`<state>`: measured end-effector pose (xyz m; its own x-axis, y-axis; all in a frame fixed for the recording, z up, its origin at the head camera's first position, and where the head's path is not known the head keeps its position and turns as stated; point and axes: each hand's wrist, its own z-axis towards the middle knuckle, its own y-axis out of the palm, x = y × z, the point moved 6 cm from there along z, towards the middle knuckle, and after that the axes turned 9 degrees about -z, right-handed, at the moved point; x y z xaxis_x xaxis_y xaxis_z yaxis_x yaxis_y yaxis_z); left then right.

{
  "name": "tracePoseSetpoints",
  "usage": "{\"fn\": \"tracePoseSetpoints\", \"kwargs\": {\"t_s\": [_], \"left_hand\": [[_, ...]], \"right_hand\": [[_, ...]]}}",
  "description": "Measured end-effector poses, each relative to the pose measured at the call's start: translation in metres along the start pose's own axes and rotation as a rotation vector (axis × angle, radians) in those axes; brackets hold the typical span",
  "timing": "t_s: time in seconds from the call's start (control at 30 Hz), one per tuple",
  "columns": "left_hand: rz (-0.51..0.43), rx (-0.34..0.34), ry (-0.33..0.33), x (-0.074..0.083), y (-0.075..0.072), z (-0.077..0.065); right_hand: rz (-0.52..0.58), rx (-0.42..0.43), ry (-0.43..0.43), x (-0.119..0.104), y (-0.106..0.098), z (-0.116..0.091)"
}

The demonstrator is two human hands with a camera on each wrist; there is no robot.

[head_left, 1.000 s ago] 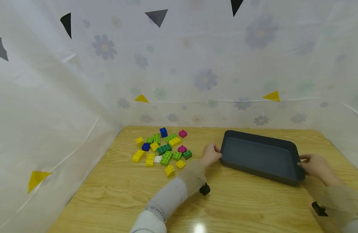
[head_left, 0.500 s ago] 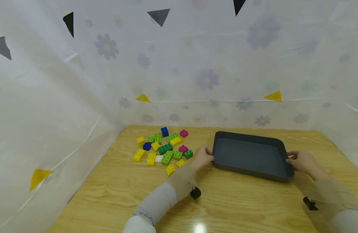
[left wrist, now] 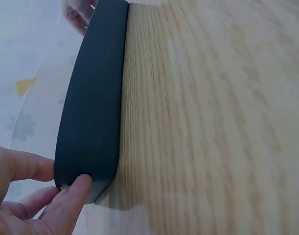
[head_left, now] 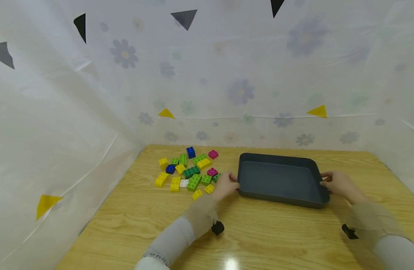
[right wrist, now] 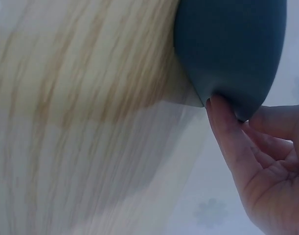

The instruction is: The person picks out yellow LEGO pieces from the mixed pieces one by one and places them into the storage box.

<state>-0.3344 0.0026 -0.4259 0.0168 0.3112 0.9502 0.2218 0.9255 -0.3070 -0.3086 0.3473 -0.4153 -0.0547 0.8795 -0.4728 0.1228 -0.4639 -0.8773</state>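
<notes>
A dark grey rectangular tray [head_left: 281, 182] with raised sides lies level at the right-hand part of the table in the head view. My left hand [head_left: 226, 186] pinches its left end between thumb and fingers; the left wrist view shows the fingers [left wrist: 76, 198] against the tray's end wall. At the opposite end, my right hand [head_left: 340, 185] pinches the rim, its thumb above and fingers against the outer wall in the right wrist view. Left of the left hand are scattered toy building bricks [head_left: 194, 182] in yellow, green, blue, pink and white. The left hand partly covers a dark green brick [head_left: 216, 177].
The wooden table [head_left: 260, 240] ends at a white flowered sheet [head_left: 207, 75] behind and at the sides. Small triangular flags [head_left: 184, 18] hang on that sheet. A black wrist camera [head_left: 218, 227] sits under the left forearm.
The tray has moved left across the table, closer to the bricks, with both hands holding its ends throughout. The bricks themselves stay where they were.
</notes>
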Motion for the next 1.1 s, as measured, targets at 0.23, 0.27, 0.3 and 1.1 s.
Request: {"fn": "tracePoseSetpoints", "kwargs": {"t_s": [0.23,0.27,0.3,1.1], "left_hand": [[0.028,0.029,-0.016,-0.006,-0.012,-0.005],[0.030,0.032,-0.015,-0.007,-0.014,-0.005],[0.032,0.033,-0.013,-0.008,-0.015,-0.005],[-0.028,0.045,-0.055,-0.020,-0.036,-0.021]], "right_hand": [[0.035,-0.011,-0.021,-0.012,0.005,0.006],[0.037,-0.011,-0.024,-0.013,0.006,0.006],[0.037,-0.009,-0.030,-0.015,0.006,0.007],[0.033,-0.011,-0.088,-0.038,0.017,0.012]]}}
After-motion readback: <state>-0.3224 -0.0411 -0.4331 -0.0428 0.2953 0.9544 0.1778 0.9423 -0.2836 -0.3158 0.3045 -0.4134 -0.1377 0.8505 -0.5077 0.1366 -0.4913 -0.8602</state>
